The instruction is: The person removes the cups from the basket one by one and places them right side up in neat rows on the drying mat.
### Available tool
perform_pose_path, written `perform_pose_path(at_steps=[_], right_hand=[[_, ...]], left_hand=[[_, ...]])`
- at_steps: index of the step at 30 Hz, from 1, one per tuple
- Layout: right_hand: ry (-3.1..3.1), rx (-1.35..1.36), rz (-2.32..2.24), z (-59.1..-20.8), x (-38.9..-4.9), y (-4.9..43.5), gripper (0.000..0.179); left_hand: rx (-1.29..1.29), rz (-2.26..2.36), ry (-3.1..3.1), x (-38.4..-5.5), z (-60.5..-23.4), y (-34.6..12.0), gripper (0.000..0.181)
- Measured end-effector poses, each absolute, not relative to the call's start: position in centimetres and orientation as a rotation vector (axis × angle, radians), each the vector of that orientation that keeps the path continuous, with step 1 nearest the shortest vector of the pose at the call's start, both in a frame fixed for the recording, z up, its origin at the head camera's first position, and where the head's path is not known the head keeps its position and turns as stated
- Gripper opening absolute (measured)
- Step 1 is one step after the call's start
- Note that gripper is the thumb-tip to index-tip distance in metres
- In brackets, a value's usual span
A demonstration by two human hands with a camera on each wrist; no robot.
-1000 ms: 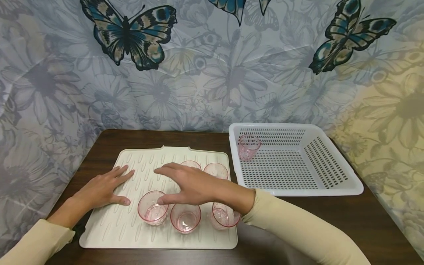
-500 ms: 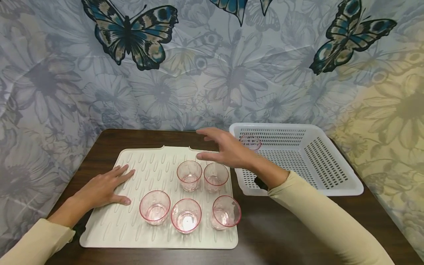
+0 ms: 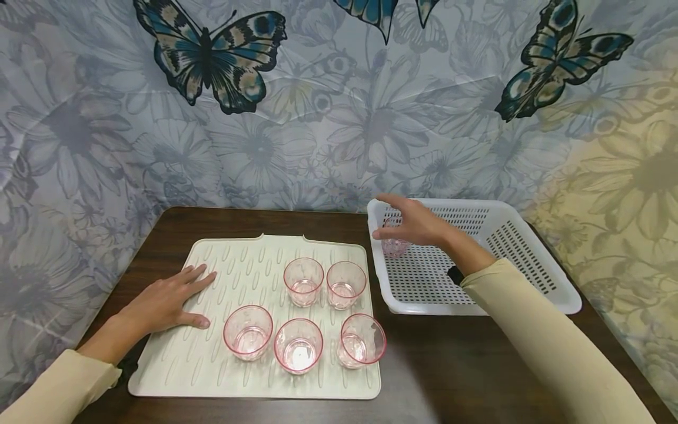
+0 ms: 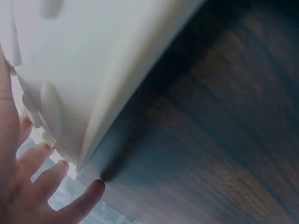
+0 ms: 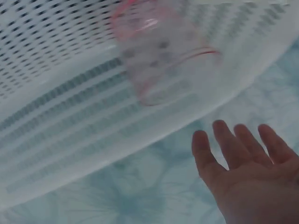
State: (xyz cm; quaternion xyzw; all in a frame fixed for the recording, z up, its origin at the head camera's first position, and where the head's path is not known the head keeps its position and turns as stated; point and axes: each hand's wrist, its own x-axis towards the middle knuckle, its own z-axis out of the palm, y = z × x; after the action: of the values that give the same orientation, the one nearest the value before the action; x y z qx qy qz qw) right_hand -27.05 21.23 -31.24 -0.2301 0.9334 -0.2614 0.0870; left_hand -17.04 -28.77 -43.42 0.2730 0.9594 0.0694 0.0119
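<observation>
My left hand [image 3: 164, 303] rests on the left side of the cream ridged drying mat [image 3: 175, 371], fingers spread. In the left wrist view its fingertips [image 4: 96, 186] lie around the mat's edge. Over the left end of the white plastic basket [image 3: 556, 303] hovers my right hand [image 3: 415, 224], thumb and fingers apart. It partly covers a clear pink-rimmed glass [image 3: 394, 247] inside. The right wrist view shows that glass [image 5: 163, 56] against the basket wall, apart from the hand [image 5: 257, 172], which holds nothing.
Several matching glasses stand upright on the mat: two at the back, such as the back left glass [image 3: 303, 285], and three in front, such as the front right glass [image 3: 361, 341]. A dark wooden table [image 3: 424, 353] carries everything. Behind hangs a butterfly-patterned cloth [image 3: 318, 147].
My right hand has moved from above the mat, rightward and back, to over the glass in the basket. My left hand has stayed in place on the mat.
</observation>
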Motion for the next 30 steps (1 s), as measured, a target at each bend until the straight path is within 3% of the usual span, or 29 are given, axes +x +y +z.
perform_pose_path(at_steps=[15,30], right_hand=[[2.795,-0.577,-0.561,-33.3,-28.3,24.6,0.087],[2.790,-0.566,-0.551,-34.7,-28.6,24.9,0.081]], left_hand=[[0.826,0.201,2.985,-17.0,-43.5,-28.6,0.099],[0.843,0.201,2.994,-17.1,-43.5,-28.6,0.098]])
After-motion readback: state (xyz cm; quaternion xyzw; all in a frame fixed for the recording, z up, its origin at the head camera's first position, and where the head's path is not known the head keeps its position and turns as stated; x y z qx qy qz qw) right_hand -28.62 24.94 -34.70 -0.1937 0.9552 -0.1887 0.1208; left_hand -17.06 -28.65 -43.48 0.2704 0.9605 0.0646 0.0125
